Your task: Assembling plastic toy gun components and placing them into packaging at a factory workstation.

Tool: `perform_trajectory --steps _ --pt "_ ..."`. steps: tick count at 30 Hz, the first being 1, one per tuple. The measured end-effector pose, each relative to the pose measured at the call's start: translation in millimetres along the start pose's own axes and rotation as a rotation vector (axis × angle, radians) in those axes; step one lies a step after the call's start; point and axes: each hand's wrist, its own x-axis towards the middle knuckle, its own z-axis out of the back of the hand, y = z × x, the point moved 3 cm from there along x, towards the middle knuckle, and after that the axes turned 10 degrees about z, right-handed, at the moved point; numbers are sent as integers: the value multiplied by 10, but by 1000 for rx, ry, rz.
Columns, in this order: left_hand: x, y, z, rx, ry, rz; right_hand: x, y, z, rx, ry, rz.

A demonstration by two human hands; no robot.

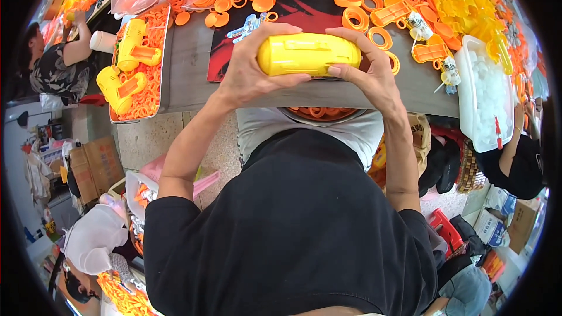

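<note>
Above the table's near edge, a glossy yellow plastic barrel-shaped shell (309, 54) lies sideways between my two hands. My left hand (249, 67) is closed round its left end, thumb below and fingers above. Gripping the right end is my right hand (373, 73), with the thumb on the shell's lower front and fingers over the top. Raised ridges run along the shell's face; its far side is hidden. Behind it, a red and black mat (218, 61) lies on the table. Small blue and silver pieces (247, 27) sit on the mat beside my left fingers.
Left stands a tray (163, 76) of small orange parts with yellow gun-shaped housings (132, 44). Orange rings (354, 19) lie behind my right hand. Rightward are small wired parts (449, 73) and a white tub (468, 111) of translucent pieces. A bowl (325, 122) sits on my lap. Other people work on both sides.
</note>
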Motion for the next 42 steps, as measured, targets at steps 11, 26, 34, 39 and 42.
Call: perform_trajectory --steps 11,26,34,39,42 --pt "624 -379 -72 853 16 -298 320 668 -14 -773 -199 389" --pt "414 331 9 -488 18 153 -100 -208 -32 -261 -258 236" --pt "326 152 -3 -391 -70 56 -169 -155 -88 419 -201 198" --pt "307 254 -193 -136 -173 143 -90 -304 114 53 -303 64" --pt "449 196 -92 -415 186 33 -126 -295 84 -170 -276 343"
